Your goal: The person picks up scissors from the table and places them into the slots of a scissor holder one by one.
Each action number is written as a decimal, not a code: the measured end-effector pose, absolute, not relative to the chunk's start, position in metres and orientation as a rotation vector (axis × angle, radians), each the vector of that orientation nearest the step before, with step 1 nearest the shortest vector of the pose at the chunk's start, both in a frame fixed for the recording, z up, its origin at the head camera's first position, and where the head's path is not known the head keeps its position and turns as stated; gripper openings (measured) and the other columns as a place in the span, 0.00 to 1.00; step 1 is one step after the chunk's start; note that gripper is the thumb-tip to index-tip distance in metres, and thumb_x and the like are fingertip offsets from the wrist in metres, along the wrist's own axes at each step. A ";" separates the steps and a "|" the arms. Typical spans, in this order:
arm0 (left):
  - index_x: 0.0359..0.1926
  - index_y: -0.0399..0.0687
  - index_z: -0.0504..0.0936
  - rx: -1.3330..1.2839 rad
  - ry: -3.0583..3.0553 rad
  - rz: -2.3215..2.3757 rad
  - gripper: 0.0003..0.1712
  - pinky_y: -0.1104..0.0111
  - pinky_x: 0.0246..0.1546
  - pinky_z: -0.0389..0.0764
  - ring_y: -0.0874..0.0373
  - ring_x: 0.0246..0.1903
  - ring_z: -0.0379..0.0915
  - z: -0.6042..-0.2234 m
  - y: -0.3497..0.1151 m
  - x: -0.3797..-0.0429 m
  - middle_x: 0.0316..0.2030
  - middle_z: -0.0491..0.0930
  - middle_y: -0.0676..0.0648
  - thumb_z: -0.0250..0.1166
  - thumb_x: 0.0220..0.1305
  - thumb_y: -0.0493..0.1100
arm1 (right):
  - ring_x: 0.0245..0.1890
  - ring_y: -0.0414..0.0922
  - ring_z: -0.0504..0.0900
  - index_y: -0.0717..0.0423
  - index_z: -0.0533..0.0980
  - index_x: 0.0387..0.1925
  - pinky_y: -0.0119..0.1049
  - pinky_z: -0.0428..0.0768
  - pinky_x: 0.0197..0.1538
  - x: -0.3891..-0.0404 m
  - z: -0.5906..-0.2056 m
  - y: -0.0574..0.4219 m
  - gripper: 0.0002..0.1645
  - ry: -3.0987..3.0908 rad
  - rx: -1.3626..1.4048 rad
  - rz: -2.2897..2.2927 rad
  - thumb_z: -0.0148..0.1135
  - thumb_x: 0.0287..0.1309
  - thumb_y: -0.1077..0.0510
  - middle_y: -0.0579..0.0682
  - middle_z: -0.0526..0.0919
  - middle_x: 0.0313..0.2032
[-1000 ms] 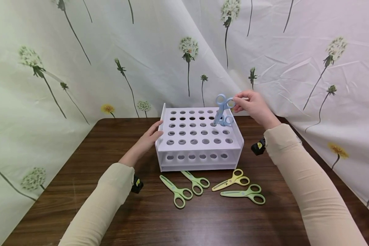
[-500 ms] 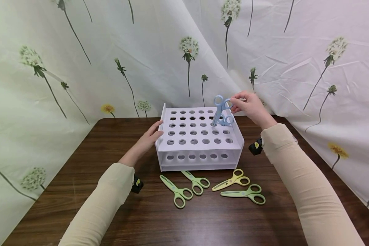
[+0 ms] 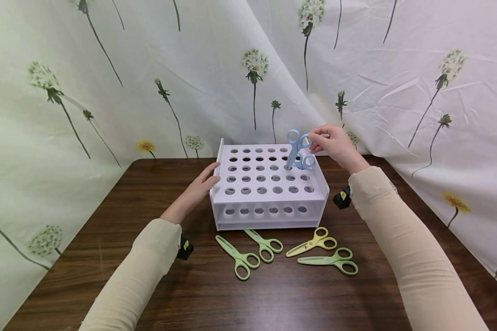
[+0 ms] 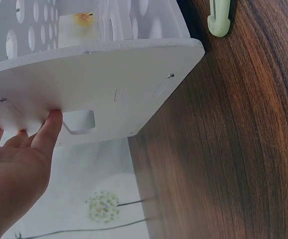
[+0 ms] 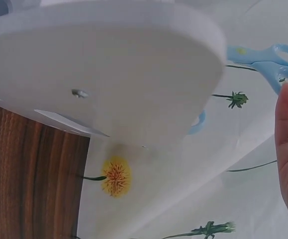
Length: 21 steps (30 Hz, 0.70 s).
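Observation:
A white rack (image 3: 269, 197) with rows of round holes stands on the table. My right hand (image 3: 335, 145) pinches one handle ring of blue scissors (image 3: 293, 155), held nearly upright with the blade tips at a hole in the right part of the rack. Just behind them, a second pair of blue scissors (image 3: 301, 166) sits in the rack, handles showing above the top. On the left, my left hand (image 3: 196, 188) rests with extended fingers against the rack's side panel (image 4: 109, 69). The right wrist view shows fingertips (image 5: 286, 99) at the held scissors' handle (image 5: 269, 69).
In front of the rack lie green scissors (image 3: 237, 256), more green scissors (image 3: 265, 243) with tips close to the rack's base, yellow scissors (image 3: 310, 244) and a third green pair (image 3: 329, 260). A flower-printed cloth (image 3: 215, 92) hangs behind the brown table (image 3: 182, 294).
My right hand has moved slightly left and down with the blue scissors, whose tips have sunk a little at the hole. My left hand has stayed on the rack's side.

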<state>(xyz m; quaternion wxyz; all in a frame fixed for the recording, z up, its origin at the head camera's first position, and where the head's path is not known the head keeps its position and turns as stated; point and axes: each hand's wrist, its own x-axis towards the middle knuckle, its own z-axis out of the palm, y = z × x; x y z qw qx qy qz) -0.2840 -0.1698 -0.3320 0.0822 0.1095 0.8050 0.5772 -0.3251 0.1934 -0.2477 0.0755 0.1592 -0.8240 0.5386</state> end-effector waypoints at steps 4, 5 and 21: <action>0.72 0.54 0.46 0.340 2.414 1.716 0.32 0.49 0.59 0.54 0.43 0.63 0.48 -0.333 -0.170 -0.285 0.70 0.40 0.40 0.45 0.71 0.47 | 0.27 0.41 0.78 0.69 0.73 0.42 0.35 0.78 0.38 -0.326 -0.249 0.193 0.15 -2.482 0.470 1.604 0.55 0.63 0.58 0.57 0.76 0.33; 0.72 0.54 0.46 0.342 2.419 1.712 0.32 0.49 0.59 0.54 0.43 0.63 0.48 -0.333 -0.170 -0.285 0.70 0.41 0.40 0.45 0.71 0.47 | 0.27 0.41 0.78 0.69 0.73 0.42 0.35 0.78 0.38 -0.327 -0.249 0.193 0.15 -2.484 0.467 1.604 0.55 0.63 0.58 0.57 0.76 0.32; 0.72 0.51 0.46 0.320 2.393 1.725 0.31 0.48 0.60 0.52 0.42 0.64 0.46 -0.322 -0.166 -0.277 0.70 0.40 0.39 0.44 0.71 0.45 | 0.24 0.40 0.79 0.72 0.73 0.42 0.31 0.78 0.34 -0.334 -0.255 0.187 0.15 -2.508 0.429 1.614 0.55 0.63 0.60 0.56 0.78 0.27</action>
